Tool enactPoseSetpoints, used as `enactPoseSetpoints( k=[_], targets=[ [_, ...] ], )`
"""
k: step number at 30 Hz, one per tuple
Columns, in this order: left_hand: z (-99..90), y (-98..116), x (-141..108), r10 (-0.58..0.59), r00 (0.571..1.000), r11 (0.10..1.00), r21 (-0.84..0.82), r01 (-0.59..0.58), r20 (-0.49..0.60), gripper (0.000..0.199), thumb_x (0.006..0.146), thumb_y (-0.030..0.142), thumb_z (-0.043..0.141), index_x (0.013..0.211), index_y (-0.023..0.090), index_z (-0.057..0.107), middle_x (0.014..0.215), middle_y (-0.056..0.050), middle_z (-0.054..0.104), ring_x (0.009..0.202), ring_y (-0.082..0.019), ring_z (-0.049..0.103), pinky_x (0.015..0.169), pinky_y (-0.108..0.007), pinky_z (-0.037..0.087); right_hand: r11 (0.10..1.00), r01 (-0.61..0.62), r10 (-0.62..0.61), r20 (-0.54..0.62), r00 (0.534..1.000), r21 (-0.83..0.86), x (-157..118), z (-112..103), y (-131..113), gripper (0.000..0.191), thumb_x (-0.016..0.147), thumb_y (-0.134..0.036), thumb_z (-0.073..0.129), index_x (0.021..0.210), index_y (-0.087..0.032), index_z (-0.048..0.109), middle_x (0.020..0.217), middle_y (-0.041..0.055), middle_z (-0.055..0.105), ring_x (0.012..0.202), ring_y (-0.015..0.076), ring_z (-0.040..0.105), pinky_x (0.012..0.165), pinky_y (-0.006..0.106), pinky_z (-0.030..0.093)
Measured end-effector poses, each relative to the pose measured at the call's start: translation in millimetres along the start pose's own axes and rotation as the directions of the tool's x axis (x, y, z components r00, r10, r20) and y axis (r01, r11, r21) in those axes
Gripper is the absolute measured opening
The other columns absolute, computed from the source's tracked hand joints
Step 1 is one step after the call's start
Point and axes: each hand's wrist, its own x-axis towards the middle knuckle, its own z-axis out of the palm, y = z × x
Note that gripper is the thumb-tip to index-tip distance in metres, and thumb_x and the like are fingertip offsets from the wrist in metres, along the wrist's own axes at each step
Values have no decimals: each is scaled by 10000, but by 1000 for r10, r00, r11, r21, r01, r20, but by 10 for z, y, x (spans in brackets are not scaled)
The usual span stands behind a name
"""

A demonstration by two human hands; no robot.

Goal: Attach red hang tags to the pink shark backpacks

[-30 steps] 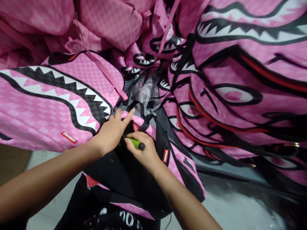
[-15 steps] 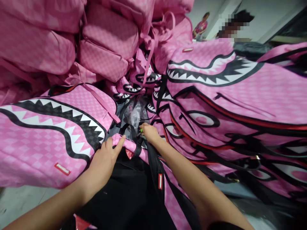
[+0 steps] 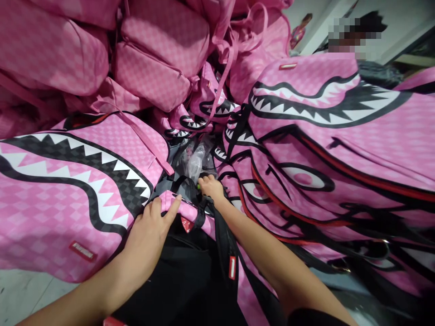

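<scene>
In front of me a backpack (image 3: 170, 276) lies with its black back panel towards me and a pink checkered top edge. My left hand (image 3: 149, 231) is closed over that top edge, its index finger laid along the pink fabric. Just beyond the backpack's top and black straps (image 3: 222, 231), my right hand (image 3: 211, 189) is closed, fingers pinched together. A small bit of green (image 3: 199, 186) shows at its fingertips; what it belongs to is hidden. Crumpled clear plastic (image 3: 195, 163) lies just past the right hand.
A pink shark-mouth backpack (image 3: 61, 194) lies at the left. Several similar backpacks (image 3: 306, 149) are stacked at the right. Pink checkered bags (image 3: 163, 45) pile high behind. Two people are in the background at upper right.
The view has shifted slightly, so the right stack sits further right. Both hands stay at nearly the same places on and beyond the backpack's top edge.
</scene>
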Motion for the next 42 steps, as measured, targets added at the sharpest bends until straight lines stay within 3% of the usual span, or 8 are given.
enactPoseSetpoints(
  k=[19, 22, 24, 26, 30, 34, 38, 42],
  targets=[
    [-12, -2, -21, 1, 1000, 1000, -15, -1, -27, 916, 851, -11, 529, 1568, 315, 63, 1305, -160, 485, 1094, -273, 588, 758, -342, 588, 995, -29, 32, -37, 999, 98, -169, -62, 55, 247, 946, -130, 433, 1052, -175, 651, 1162, 107, 639, 1101, 220, 544, 741, 255, 463],
    [-33, 3, -24, -7, 1000, 1000, -21, 6, -24, 927, 832, -22, 543, 1568, 318, 94, 1292, -158, 497, 1079, -276, 590, 738, -341, 590, 974, -150, 165, -74, 984, 169, -253, -194, 71, 267, 906, -95, 446, 1052, -167, 658, 1149, 110, 662, 1018, 207, 608, 737, 255, 459],
    [-34, 0, -21, -2, 1000, 1000, -24, 2, -22, 939, 816, -36, 544, 1569, 316, 106, 1289, -159, 502, 1068, -280, 593, 731, -345, 591, 869, -294, 377, -149, 914, 397, -370, -344, 115, 242, 904, -137, 453, 1028, -145, 660, 1029, 120, 701, 896, 205, 646, 710, 263, 456],
    [-20, -18, -17, 5, 1000, 999, -44, -6, -25, 949, 807, -39, 548, 1570, 316, 109, 1288, -162, 508, 1060, -285, 598, 722, -349, 590, 595, -277, 539, -119, 834, 754, -560, -533, 182, 193, 903, -244, 489, 933, -140, 650, 868, 99, 713, 709, 171, 632, 617, 245, 438],
    [-48, -91, -29, 33, 994, 967, -247, -59, -108, 874, 826, 97, 653, 1550, 306, 210, 1439, -180, 427, 1216, -339, 540, 869, -449, 568, 48, -55, 447, 28, 894, 997, -1130, -941, 245, 276, 812, -417, 622, 723, -159, 583, 609, 6, 611, 447, 74, 426, 421, 187, 285],
    [-296, -94, -118, -52, 902, 804, -553, -216, -428, 531, 924, 310, 601, 1427, 234, 448, 1467, -143, 467, 1341, -303, 459, 1079, -515, 426, 142, -35, 316, -11, 949, 989, -1668, -1206, 39, 292, 804, -414, 661, 685, -149, 623, 549, -13, 558, 464, 73, 438, 438, 186, 316],
    [-526, 59, -281, -9, 842, 548, -707, -446, -539, 219, 896, 236, 649, 1111, 198, 664, 1012, -35, 729, 891, -156, 681, 837, -295, 539, 299, 172, 218, -243, 945, 939, -1952, -1247, -276, 173, 821, -323, 656, 780, -159, 694, 708, 22, 636, 621, 113, 566, 576, 214, 439],
    [-541, 212, -457, -16, 775, 506, -674, -539, -632, 97, 898, 108, 603, 912, 168, 679, 848, -8, 731, 775, -115, 680, 736, -226, 524, 94, 220, 190, -234, 953, 971, -2094, -1269, -516, 184, 833, -333, 648, 876, -165, 708, 887, 58, 683, 646, 121, 610, 594, 237, 490]
  ],
)
